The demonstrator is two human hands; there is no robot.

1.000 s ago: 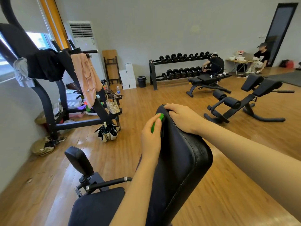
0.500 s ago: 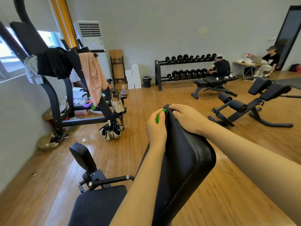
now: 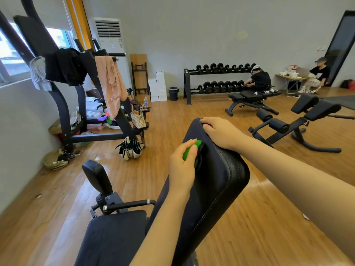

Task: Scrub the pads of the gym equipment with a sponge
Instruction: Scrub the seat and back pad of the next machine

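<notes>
Both grips hold: left hand point(image 3: 182, 167) slid sponge point(image 3: 192, 148) down back pad point(image 3: 221, 181); right hand point(image 3: 221, 131) clasps top.

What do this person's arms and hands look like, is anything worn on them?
Both hands, left and right, are bare: no gloves, rings or watch show. Both forearms are bare too, with no sleeves in view up to the picture's edge.

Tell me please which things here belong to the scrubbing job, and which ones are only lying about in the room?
Belong to the job:
green sponge, gripped by the left hand
black back pad, its top edge held by the right hand
seat pad

Only lying about:
folded umbrella on the floor
patterned handbag
water bottle
peach garment on the rack
</notes>
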